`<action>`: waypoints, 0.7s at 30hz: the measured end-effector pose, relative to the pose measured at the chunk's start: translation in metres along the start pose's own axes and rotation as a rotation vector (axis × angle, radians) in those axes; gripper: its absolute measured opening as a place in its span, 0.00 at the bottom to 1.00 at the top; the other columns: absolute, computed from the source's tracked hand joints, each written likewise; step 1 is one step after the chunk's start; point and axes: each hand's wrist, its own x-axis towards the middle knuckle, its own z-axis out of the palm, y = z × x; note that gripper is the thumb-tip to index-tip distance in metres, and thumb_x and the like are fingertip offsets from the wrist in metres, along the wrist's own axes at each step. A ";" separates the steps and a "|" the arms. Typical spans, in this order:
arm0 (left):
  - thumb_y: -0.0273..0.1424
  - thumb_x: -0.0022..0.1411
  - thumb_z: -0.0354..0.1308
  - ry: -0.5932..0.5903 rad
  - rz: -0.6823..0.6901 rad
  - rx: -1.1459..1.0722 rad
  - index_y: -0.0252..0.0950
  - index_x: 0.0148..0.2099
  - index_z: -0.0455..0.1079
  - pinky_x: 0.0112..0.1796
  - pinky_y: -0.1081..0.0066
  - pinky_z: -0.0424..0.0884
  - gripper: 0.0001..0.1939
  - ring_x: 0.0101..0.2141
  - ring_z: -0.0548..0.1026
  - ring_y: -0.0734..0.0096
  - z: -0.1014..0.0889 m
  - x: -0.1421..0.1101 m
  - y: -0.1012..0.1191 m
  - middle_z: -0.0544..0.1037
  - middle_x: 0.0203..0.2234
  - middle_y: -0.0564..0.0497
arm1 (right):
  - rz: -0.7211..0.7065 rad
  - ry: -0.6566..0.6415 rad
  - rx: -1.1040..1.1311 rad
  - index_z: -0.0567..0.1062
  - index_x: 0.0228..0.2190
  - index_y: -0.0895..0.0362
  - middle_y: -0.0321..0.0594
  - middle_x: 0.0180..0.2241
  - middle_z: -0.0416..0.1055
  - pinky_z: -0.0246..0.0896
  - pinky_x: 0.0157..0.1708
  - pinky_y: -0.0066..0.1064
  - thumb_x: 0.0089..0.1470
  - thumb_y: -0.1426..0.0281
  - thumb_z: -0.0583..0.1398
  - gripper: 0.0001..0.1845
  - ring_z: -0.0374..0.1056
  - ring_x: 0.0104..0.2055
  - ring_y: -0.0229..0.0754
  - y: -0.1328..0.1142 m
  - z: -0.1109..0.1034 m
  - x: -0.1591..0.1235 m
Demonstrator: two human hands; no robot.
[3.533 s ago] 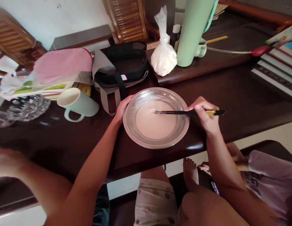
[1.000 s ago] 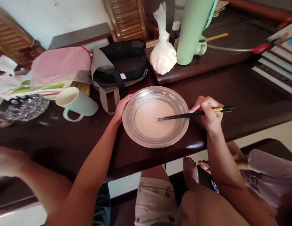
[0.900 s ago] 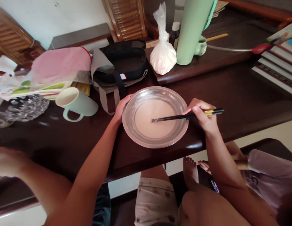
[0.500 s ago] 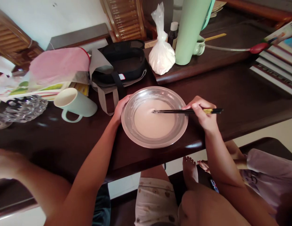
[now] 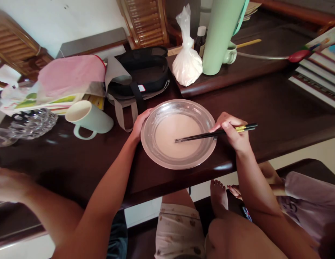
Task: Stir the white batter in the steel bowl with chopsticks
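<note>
A wide metal bowl [image 5: 178,163] stands near the front edge of the dark table, holding a smooth, pale, creamy batter [image 5: 170,131]. My left hand [image 5: 142,123] grips the bowl's left rim, its fingers partly hidden behind the wall. In my right hand [image 5: 232,131] is a pair of black chopsticks [image 5: 201,136] with gold-patterned upper ends. They cross the right rim, and their tips are in the batter around the bowl's middle.
Behind the bowl are a knotted bag of white powder [image 5: 187,66] and a tall green flask [image 5: 223,39]. To the left stand a pale mug [image 5: 95,120], a black-and-grey bag [image 5: 146,72] and a glass dish [image 5: 35,124]. Books [image 5: 318,81] lie right; another person's arm [image 5: 48,212] reaches in from lower left.
The chopstick tips have shifted toward me through the batter, and the chopsticks now slant more. My left hand stays on the rim. The whole view has shifted slightly.
</note>
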 end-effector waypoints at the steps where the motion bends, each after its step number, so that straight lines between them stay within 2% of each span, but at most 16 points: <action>1: 0.38 0.59 0.52 0.003 -0.003 0.005 0.39 0.42 0.77 0.52 0.65 0.68 0.15 0.47 0.76 0.62 0.000 0.000 0.000 0.82 0.39 0.51 | 0.005 -0.012 -0.035 0.81 0.27 0.49 0.37 0.26 0.76 0.65 0.32 0.39 0.60 0.61 0.59 0.14 0.69 0.30 0.44 0.000 0.000 0.000; 3: 0.38 0.60 0.51 0.005 -0.003 0.006 0.39 0.42 0.76 0.52 0.64 0.68 0.16 0.47 0.76 0.62 0.000 0.000 0.000 0.82 0.39 0.51 | 0.009 0.051 -0.066 0.80 0.27 0.49 0.37 0.26 0.77 0.65 0.34 0.40 0.60 0.60 0.59 0.14 0.70 0.31 0.44 0.000 0.000 0.000; 6: 0.39 0.59 0.52 -0.007 0.006 0.003 0.39 0.42 0.76 0.52 0.64 0.68 0.16 0.47 0.76 0.61 0.000 0.001 -0.001 0.81 0.39 0.50 | -0.007 0.160 0.023 0.79 0.24 0.50 0.36 0.22 0.74 0.63 0.28 0.37 0.60 0.60 0.58 0.16 0.68 0.26 0.42 0.001 0.000 0.001; 8: 0.39 0.60 0.52 -0.013 0.004 0.003 0.38 0.42 0.77 0.53 0.63 0.68 0.16 0.47 0.76 0.61 -0.001 0.001 -0.001 0.81 0.39 0.50 | -0.004 0.086 0.045 0.79 0.24 0.50 0.36 0.22 0.74 0.62 0.27 0.37 0.60 0.60 0.58 0.16 0.67 0.25 0.41 0.000 0.000 0.001; 11: 0.38 0.60 0.52 0.000 0.000 0.002 0.38 0.41 0.77 0.53 0.63 0.69 0.15 0.48 0.76 0.60 -0.001 0.001 -0.001 0.82 0.39 0.50 | 0.017 -0.033 -0.056 0.81 0.28 0.48 0.37 0.27 0.77 0.65 0.34 0.38 0.60 0.61 0.59 0.13 0.71 0.32 0.43 -0.001 0.001 0.002; 13: 0.38 0.60 0.52 0.004 0.000 -0.004 0.38 0.41 0.77 0.53 0.63 0.68 0.15 0.48 0.76 0.61 0.000 0.001 -0.001 0.82 0.39 0.51 | 0.010 0.053 -0.073 0.80 0.27 0.49 0.37 0.26 0.76 0.66 0.35 0.39 0.60 0.61 0.59 0.13 0.71 0.32 0.44 -0.001 0.001 0.002; 16: 0.37 0.60 0.52 0.002 0.002 -0.022 0.38 0.42 0.77 0.54 0.63 0.68 0.15 0.49 0.75 0.61 0.000 0.001 -0.001 0.82 0.40 0.51 | -0.024 0.208 0.046 0.77 0.22 0.51 0.36 0.21 0.73 0.62 0.28 0.38 0.59 0.60 0.59 0.17 0.66 0.24 0.41 0.001 0.000 0.002; 18: 0.36 0.61 0.52 0.009 0.001 -0.026 0.39 0.42 0.78 0.53 0.64 0.68 0.15 0.49 0.75 0.62 0.000 0.001 -0.002 0.82 0.40 0.51 | -0.025 0.150 0.078 0.77 0.22 0.51 0.36 0.20 0.73 0.61 0.25 0.37 0.59 0.60 0.59 0.17 0.65 0.23 0.41 0.002 0.001 0.002; 21: 0.35 0.61 0.51 0.023 -0.013 -0.022 0.39 0.42 0.78 0.52 0.64 0.69 0.15 0.48 0.76 0.62 0.000 0.002 -0.002 0.82 0.39 0.51 | -0.006 -0.026 -0.031 0.81 0.27 0.49 0.37 0.27 0.77 0.64 0.32 0.39 0.59 0.62 0.60 0.12 0.70 0.30 0.44 0.002 0.001 0.001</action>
